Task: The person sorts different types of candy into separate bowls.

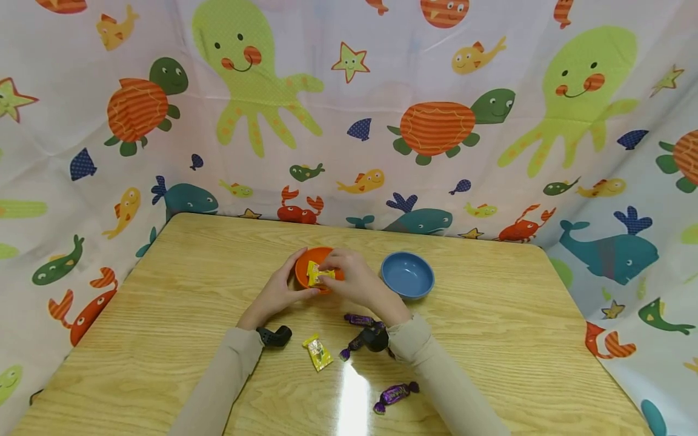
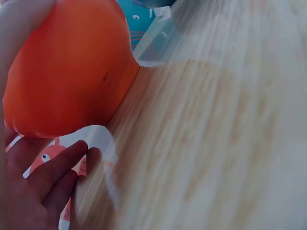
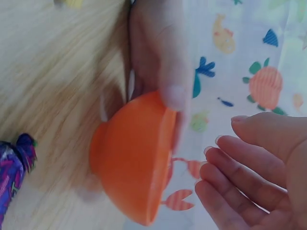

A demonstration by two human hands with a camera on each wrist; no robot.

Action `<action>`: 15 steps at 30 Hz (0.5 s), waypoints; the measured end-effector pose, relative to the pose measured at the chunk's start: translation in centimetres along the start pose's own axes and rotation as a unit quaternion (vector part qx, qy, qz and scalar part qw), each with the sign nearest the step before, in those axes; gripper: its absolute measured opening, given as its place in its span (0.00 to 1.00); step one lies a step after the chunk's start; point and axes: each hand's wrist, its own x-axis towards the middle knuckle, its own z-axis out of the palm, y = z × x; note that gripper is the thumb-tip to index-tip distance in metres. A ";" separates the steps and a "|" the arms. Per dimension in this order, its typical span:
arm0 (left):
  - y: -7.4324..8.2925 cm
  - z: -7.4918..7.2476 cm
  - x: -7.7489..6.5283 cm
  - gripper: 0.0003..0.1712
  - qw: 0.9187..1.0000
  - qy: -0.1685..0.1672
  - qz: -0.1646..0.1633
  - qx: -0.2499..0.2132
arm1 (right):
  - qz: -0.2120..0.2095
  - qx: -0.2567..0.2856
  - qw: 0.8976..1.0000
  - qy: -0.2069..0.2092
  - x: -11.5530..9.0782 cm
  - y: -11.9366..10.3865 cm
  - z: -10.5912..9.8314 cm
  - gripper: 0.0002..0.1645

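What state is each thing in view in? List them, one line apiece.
Orange bowl: upright, yellow candy inside
Blue bowl: upright, nothing visible inside
Loose yellow candy: wrapped, lying flat
Nearest purple candy: wrapped, lying alone
Other purple candies: wrapped, partly hidden
Left hand: curled round the orange bowl
Right hand: over the orange bowl, thumb and fingertips apart

Left hand (image 1: 279, 292), right hand (image 1: 357, 278) kinda blocked orange bowl (image 1: 315, 254), blue bowl (image 1: 408, 275) stood just right; left of table (image 1: 158, 315) had loads of room.

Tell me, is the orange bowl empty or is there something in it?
Not empty: the head view shows yellow-wrapped candy inside the orange bowl, beside the right hand's fingertips. How many pieces, I cannot tell.
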 end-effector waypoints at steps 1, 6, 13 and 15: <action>0.0 0.0 0.0 0.59 1.000 0.001 0.002 0.004 | -0.007 -0.006 1.000 0.003 -0.2 -0.3 -0.1 0.09; -0.1 0.0 0.1 0.61 1.000 0.003 0.019 0.014 | -0.039 -0.018 0.999 0.017 -1.8 -1.7 0.0 0.08; -0.3 0.1 0.2 0.61 1.000 0.003 0.028 0.002 | -0.012 -0.036 0.999 0.005 -4.4 -3.7 1.3 0.09; -0.4 0.1 0.1 0.61 1.000 0.003 0.023 -0.001 | 0.007 -0.039 0.999 -0.007 -5.1 -4.0 1.8 0.11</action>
